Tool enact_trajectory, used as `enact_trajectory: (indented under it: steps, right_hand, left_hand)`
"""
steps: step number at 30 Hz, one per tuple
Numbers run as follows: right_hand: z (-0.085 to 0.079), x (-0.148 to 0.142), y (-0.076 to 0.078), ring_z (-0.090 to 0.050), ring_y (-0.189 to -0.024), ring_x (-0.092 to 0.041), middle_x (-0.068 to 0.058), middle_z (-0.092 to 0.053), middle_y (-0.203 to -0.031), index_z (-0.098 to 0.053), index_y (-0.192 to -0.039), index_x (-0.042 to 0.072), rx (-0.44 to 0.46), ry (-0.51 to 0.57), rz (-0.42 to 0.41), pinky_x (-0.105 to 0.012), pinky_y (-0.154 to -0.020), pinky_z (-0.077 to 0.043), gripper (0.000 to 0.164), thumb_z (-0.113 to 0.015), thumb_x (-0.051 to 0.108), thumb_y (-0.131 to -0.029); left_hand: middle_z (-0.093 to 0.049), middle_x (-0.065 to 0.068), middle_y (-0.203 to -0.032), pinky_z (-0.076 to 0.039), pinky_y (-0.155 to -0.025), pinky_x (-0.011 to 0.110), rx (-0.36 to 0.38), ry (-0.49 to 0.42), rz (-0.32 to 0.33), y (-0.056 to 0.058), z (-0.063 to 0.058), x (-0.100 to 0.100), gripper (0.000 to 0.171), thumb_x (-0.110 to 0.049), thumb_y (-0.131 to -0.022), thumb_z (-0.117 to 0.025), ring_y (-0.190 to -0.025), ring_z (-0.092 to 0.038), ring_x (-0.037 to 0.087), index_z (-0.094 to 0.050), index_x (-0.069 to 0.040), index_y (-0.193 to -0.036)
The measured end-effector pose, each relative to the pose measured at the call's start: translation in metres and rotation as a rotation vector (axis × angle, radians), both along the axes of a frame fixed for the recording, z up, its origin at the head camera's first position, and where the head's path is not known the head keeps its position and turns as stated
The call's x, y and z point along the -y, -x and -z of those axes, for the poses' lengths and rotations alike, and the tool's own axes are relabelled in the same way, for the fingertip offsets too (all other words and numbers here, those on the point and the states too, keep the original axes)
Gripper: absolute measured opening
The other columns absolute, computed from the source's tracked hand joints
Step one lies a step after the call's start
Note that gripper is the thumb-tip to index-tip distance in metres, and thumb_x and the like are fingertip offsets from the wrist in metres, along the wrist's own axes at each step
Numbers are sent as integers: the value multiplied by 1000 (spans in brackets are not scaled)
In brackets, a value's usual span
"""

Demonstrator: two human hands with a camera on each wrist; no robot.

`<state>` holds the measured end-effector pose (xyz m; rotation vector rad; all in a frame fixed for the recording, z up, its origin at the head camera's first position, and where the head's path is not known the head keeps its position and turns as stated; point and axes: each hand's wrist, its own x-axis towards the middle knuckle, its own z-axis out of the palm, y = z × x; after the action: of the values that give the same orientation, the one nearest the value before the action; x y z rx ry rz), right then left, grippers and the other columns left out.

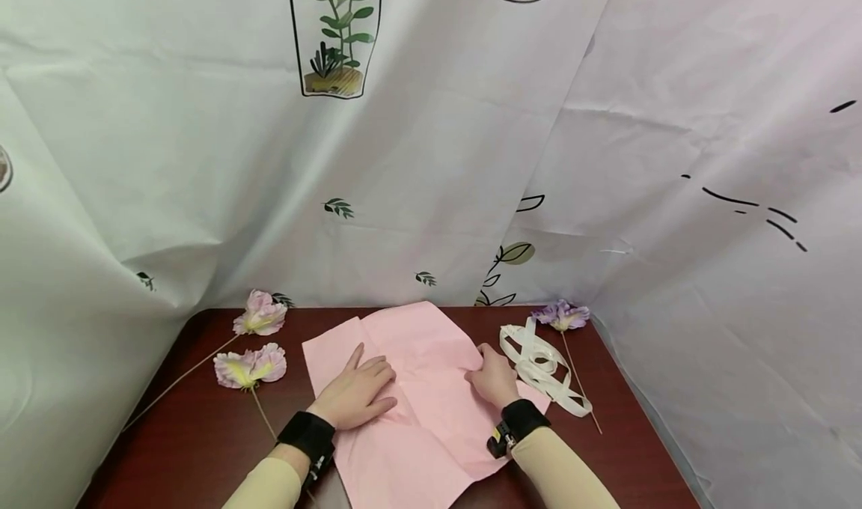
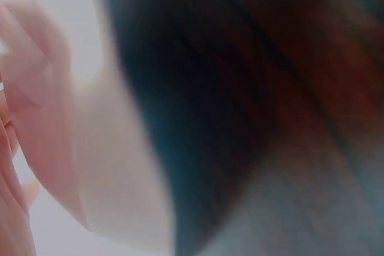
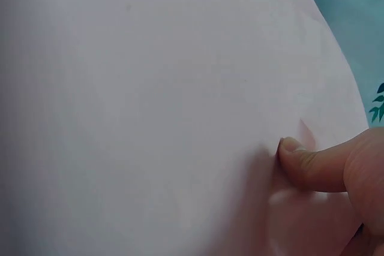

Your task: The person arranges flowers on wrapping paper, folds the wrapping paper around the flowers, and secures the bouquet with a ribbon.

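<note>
A large creased sheet of pink paper [image 1: 431, 374] lies in the middle of the dark red table. On its left part rests my left hand [image 1: 355, 391], fingers spread and fairly straight. My right hand [image 1: 494, 380] pinches the sheet near its right edge. The right wrist view shows the thumb [image 3: 306, 163] pressed against the pale paper [image 3: 168, 88], which puckers there; the other fingers are mostly hidden. In the left wrist view the picture is blurred, with pink paper [image 2: 45, 106] and part of a hand [image 2: 12, 208] at the left edge.
Two pink-and-yellow flowers, one behind [image 1: 260, 314] and one in front [image 1: 251, 367], lie with long stems on the table's left. A loosely coiled white ribbon [image 1: 539, 359] and a purple flower [image 1: 563, 315] lie at right. White printed cloth [image 1: 417, 157] hangs behind the table [image 1: 195, 419].
</note>
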<state>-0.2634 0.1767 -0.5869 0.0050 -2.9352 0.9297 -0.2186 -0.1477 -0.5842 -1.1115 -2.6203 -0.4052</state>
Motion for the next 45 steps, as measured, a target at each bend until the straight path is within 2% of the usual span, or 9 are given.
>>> enact_trajectory:
  steps: [6, 12, 16, 26, 31, 34, 37, 42, 45]
  right_hand:
    - [-1, -1, -5, -73, -98, -33, -5, -76, -96, -70, -115, 10, -71, 40, -20, -62, -88, -51, 37, -89, 13, -83]
    - [-9, 2, -11, -65, -82, -23, 0, -70, -86, -71, -105, 13, -161, 65, -29, -48, -78, -52, 28, -89, 10, -84]
    - [-13, 1, -14, -61, -75, -18, 2, -67, -82, -72, -103, 15, -191, 97, -21, -43, -74, -50, 26, -89, 10, -84]
    - [-14, -3, -12, -71, -84, -28, -6, -75, -92, -73, -107, 12, -263, 116, 61, -51, -78, -54, 25, -85, 8, -85]
    - [-9, 2, -2, -70, -111, -40, -18, -74, -120, -67, -134, 5, -206, 60, 53, -60, -91, -54, 52, -82, 12, -84]
    - [-5, 7, -2, -61, -126, -48, -28, -60, -141, -42, -161, 5, -113, -4, 4, -67, -95, -52, 90, -86, 16, -83]
    - [-1, 14, -6, -45, -140, -57, -34, -42, -155, -21, -171, 11, -88, -71, -28, -76, -101, -43, 118, -92, 18, -78]
    - [-3, 26, -11, -11, -155, -62, -32, -17, -171, -29, -171, 20, -216, -235, -36, -86, -110, -20, 123, -98, 17, -68]
    - [-4, 34, -14, -5, -157, -61, -29, -9, -175, -32, -170, 23, -203, -310, -83, -85, -113, -15, 119, -97, 26, -71]
  left_hand:
    - [-61, 6, -133, -20, -120, 74, 34, 13, 0, 0, 5, 6, 56, -43, -93, -74, -134, -54, 26, -66, -16, -141]
    - [-57, 15, -153, -20, -120, 74, 40, 40, 10, 0, 13, 12, 61, -48, -94, -70, -147, -46, 40, -64, -18, -147]
    - [-56, 13, -156, -17, -121, 73, 60, 54, 13, 0, 16, 15, 60, -52, -97, -67, -151, -42, 40, -64, -22, -149]
    - [-60, 14, -151, -16, -121, 74, 90, 27, -34, 0, 10, 14, 55, -50, -100, -66, -149, -44, 41, -69, -17, -144]
    - [-53, 16, -159, -17, -119, 77, 204, 54, -69, -3, 11, 15, 63, -52, -98, -67, -152, -40, 43, -65, -16, -150]
    - [-46, 17, -164, -14, -115, 82, 281, 12, -71, -4, 17, 17, 68, -52, -98, -68, -154, -35, 46, -60, -17, -155]
    - [-41, 15, -168, -9, -111, 87, 320, -36, -81, -5, 26, 20, 71, -52, -97, -69, -156, -30, 47, -56, -19, -158]
    - [-36, 13, -171, -2, -109, 89, 373, -79, -90, -8, 23, 25, 71, -46, -96, -73, -158, -25, 47, -54, -20, -159]
    - [-32, 11, -173, 2, -106, 91, 401, -99, -83, -6, 22, 31, 72, -43, -97, -73, -160, -19, 45, -51, -22, -162]
